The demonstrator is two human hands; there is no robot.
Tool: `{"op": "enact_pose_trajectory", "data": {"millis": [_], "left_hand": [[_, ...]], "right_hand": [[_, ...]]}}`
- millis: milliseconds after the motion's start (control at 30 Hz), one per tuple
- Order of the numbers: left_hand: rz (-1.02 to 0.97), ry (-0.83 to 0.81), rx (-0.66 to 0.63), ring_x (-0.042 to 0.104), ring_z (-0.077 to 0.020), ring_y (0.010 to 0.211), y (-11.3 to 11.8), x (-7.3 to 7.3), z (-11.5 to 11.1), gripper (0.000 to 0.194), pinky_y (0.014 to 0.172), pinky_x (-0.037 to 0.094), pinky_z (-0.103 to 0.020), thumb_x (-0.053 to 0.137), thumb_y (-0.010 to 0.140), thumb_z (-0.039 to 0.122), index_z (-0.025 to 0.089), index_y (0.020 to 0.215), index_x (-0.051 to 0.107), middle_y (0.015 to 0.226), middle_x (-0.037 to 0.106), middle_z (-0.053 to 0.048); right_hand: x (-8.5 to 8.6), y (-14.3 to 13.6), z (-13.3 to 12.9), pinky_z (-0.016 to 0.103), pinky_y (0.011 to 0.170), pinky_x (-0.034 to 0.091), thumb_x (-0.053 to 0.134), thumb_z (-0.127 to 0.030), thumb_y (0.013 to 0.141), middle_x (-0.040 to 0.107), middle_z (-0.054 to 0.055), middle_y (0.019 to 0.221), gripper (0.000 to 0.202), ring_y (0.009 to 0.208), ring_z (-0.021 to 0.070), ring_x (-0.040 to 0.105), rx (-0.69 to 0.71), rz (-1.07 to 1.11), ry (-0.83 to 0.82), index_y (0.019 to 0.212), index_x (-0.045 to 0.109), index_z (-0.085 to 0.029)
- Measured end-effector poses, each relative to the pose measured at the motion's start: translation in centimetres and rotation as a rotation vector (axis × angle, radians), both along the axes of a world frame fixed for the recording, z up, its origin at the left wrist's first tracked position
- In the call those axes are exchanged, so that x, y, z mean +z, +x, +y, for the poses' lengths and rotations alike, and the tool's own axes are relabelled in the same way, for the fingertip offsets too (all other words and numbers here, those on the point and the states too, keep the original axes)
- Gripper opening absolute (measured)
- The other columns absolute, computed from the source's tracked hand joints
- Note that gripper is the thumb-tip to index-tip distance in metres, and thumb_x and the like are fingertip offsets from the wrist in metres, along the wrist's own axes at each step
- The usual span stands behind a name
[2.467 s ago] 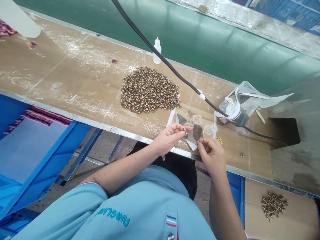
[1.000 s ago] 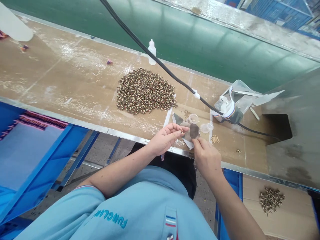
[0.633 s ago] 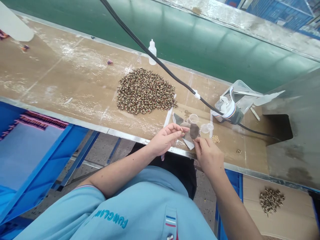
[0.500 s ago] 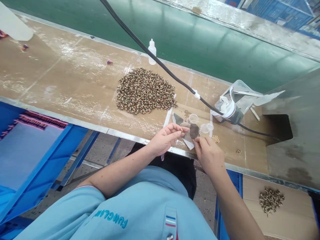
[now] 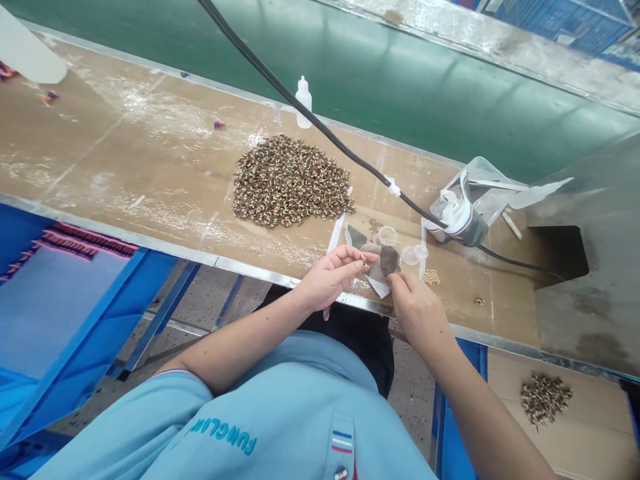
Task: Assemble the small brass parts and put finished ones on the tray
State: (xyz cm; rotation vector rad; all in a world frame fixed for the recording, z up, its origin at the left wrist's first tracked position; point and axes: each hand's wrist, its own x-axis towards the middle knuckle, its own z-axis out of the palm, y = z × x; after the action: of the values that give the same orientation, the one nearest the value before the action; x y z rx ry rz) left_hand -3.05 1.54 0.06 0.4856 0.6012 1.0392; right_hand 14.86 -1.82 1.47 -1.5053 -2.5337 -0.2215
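Note:
My left hand (image 5: 334, 273) is pinched around a small gold-coloured metal piece (image 5: 365, 263) near the bench's front edge. Just to its right, my right hand (image 5: 419, 308) is closed with thumb and fingertips together; what they grip, if anything, is too small to make out. Between and behind the hands lies a dark grey patch (image 5: 389, 260) on a worn sheet. Two small clear round dishes, one a cup (image 5: 387, 235) and one a lid-like disc (image 5: 412, 255), lie behind it. Tiny gold beads (image 5: 431, 276) are gathered beside my right hand.
A large heap of small gold and dark metal pieces (image 5: 293, 181) covers mid-bench. Behind it stands a white squeeze bottle (image 5: 303, 103). A black cable (image 5: 300, 107) crosses above to a clear container (image 5: 480, 175). Another small pile (image 5: 545, 399) lies on cardboard at lower right.
My right hand has shifted very slightly up and left, close to the dark patch. My left hand keeps its pinch on the small metal piece in nearly the same place.

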Motion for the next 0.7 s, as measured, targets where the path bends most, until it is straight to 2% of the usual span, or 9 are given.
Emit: {"op": "enact_pose_trajectory", "data": {"millis": [167,300,400,533,633,700], "left_hand": [[-0.002,0.004,-0.005,0.059,-0.0173,0.103,0.1,0.0,0.1,0.015,0.101,0.034,-0.036,0.072,0.070,0.019,0.016,0.074,0.058,0.096,0.068,-0.005],[0.011,0.002,-0.007,0.058,-0.0175,0.103,0.1,0.0,0.0,0.016,0.100,0.034,-0.035,0.073,0.071,0.021,0.016,0.075,0.058,0.097,0.068,-0.006],[0.014,-0.001,-0.009,0.059,-0.0166,0.100,0.1,-0.1,0.0,0.019,0.098,0.035,-0.035,0.074,0.070,0.023,0.016,0.075,0.058,0.097,0.068,-0.005],[0.001,0.020,-0.008,0.059,-0.0165,0.101,0.1,-0.2,0.0,0.018,0.098,0.035,-0.034,0.074,0.070,0.024,0.016,0.076,0.059,0.097,0.068,-0.005],[0.003,0.029,-0.011,0.059,-0.0167,0.101,0.1,-0.3,0.0,0.017,0.098,0.035,-0.034,0.073,0.071,0.024,0.016,0.077,0.059,0.098,0.068,-0.006],[0.008,0.030,-0.010,0.059,-0.0168,0.100,0.1,-0.3,0.0,0.017,0.098,0.036,-0.034,0.073,0.072,0.024,0.016,0.076,0.059,0.097,0.068,-0.006]], "right_hand": [[-0.2,0.6,0.2,0.025,0.066,0.044,0.040,-0.021,0.092,0.066,0.005,0.085,0.025,0.072,0.0141,0.060,-0.085,0.208,-0.037,0.092,0.064,-0.020],[-0.2,1.2,-0.2,0.026,0.071,0.049,0.043,-0.024,0.091,0.070,0.004,0.092,0.023,0.081,0.0149,0.064,-0.130,0.394,-0.092,0.100,0.064,-0.022],[-0.3,1.4,-1.2,0.026,0.065,0.049,0.049,-0.030,0.089,0.070,0.002,0.084,0.021,0.072,0.0140,0.065,-0.195,0.477,-0.118,0.102,0.064,-0.022],[-0.6,1.0,-2.8,0.025,0.061,0.048,0.055,-0.035,0.086,0.068,0.000,0.075,0.017,0.064,0.0127,0.061,-0.242,0.497,-0.119,0.087,0.064,-0.021],[-1.1,0.1,-3.4,0.026,0.063,0.048,0.062,-0.039,0.082,0.068,0.003,0.080,0.020,0.067,0.0139,0.061,-0.267,0.458,-0.063,0.087,0.064,-0.020],[-1.4,-0.5,-3.4,0.026,0.064,0.047,0.063,-0.036,0.081,0.068,0.003,0.080,0.018,0.069,0.0140,0.061,-0.263,0.437,-0.019,0.088,0.063,-0.019]]}}
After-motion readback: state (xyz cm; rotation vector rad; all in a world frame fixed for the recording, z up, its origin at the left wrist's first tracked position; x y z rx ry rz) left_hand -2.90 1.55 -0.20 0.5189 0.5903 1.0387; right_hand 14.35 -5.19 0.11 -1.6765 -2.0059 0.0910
